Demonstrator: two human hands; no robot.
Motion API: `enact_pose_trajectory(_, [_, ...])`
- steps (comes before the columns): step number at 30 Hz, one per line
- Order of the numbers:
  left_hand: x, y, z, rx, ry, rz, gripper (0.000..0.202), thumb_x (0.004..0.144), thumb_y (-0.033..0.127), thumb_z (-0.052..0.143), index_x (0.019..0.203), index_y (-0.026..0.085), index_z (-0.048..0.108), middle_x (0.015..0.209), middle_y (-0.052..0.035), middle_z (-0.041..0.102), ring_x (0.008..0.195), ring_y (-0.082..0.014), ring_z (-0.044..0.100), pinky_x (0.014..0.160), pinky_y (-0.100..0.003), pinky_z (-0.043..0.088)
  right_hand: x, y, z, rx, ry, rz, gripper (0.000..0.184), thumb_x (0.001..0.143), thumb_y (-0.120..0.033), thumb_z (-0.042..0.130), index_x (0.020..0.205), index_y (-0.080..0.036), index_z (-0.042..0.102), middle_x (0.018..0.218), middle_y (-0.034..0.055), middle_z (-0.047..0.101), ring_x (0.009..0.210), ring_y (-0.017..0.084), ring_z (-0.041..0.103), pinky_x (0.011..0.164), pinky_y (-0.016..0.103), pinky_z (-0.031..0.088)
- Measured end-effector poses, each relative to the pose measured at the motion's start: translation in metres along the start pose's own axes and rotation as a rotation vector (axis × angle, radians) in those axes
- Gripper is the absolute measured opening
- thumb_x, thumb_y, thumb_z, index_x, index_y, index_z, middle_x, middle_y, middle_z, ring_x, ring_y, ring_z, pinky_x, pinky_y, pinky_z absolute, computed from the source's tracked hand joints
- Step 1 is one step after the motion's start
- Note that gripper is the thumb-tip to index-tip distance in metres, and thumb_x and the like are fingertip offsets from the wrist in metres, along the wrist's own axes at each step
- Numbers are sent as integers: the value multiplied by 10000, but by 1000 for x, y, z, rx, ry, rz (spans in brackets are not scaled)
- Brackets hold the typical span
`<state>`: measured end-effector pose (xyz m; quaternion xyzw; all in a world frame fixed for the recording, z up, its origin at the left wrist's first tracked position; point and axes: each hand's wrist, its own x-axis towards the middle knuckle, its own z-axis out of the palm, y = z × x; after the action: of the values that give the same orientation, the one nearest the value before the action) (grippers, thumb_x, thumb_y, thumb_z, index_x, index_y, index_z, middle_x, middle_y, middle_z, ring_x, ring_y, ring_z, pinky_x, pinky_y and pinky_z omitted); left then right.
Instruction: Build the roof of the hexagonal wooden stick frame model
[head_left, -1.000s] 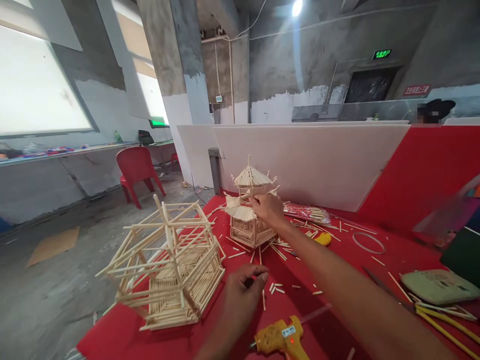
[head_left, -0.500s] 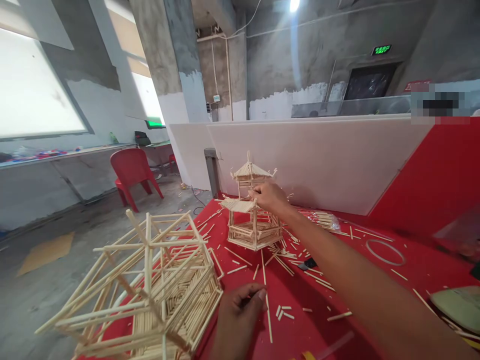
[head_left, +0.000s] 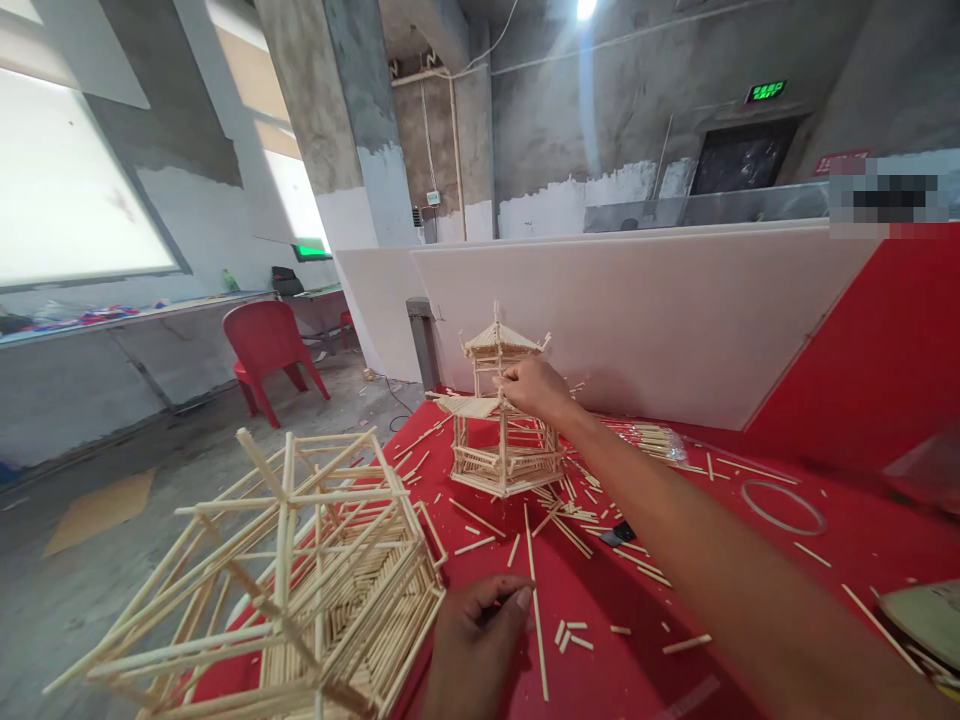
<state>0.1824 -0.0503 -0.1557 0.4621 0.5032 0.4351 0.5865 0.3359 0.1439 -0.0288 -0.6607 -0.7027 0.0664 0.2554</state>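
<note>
A small pagoda model (head_left: 502, 470) of thin wooden sticks, with two tiers of roof, stands upright on the red table. My right hand (head_left: 536, 388) reaches across to it, fingers pinched together against the gap between the upper and lower roofs. Whatever lies between those fingertips is too small to make out. Closer to me, my left hand (head_left: 480, 635) is curled, thumb and forefinger near each other beside a long thin stick (head_left: 538, 640) on the table. Whether they grip anything is unclear. Left of that hand sits a larger open stick frame (head_left: 289, 510).
Loose sticks and short cut pieces (head_left: 574, 635) lie about the red table (head_left: 600, 680). Among them are a dark-bladed tool (head_left: 619, 535), a clear ring (head_left: 784, 507) and a bag of sticks (head_left: 649, 440). Behind stands a white panel (head_left: 637, 320); a red chair (head_left: 270, 345) is at left.
The view has shifted slightly. My right hand stays pinched at the pagoda model, and my left hand keeps its curled pose beside the long stick.
</note>
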Motion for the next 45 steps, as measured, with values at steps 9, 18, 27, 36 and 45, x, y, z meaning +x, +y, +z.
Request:
enact_pose_trajectory(9, [3,-5,0,-1,-12,3,433,664,560,787,707,130,749,576,-46,615,516,-118,510,501,-231,465,7,0,-4,32,-14,1,377,881,-430,557,627,-189,696,597,16,610,571,131,528,520,255,280])
enact_pose_trajectory(18, [2,-6,3,-22,9,11,457,652,578,790,704,126,752,555,-39,592,511,-118,507,501,-234,473,17,2,-6,74,-28,26,272,843,-354,591,725,-177,761,649,38,663,642,150,602,575,238,362])
enact_pose_trajectory(27, [6,-5,-1,11,-12,6,425,661,550,790,704,128,751,576,-48,614,532,-126,520,516,-236,480,17,4,-5,86,-32,23,303,836,-374,581,650,-178,719,583,18,599,573,134,533,549,248,331])
enact_pose_trajectory(36, [7,-10,-4,57,19,28,453,688,546,779,851,124,797,662,-91,702,614,-175,616,591,-266,514,14,6,-3,87,-27,13,341,854,-411,572,626,-188,692,563,-3,551,533,119,458,512,258,268])
enact_pose_trajectory(45, [1,-5,2,-20,129,34,544,641,584,797,998,173,794,957,-128,761,689,-185,660,586,-263,536,4,5,-2,52,-12,33,361,888,-441,541,700,-202,736,661,23,668,614,143,565,531,254,281])
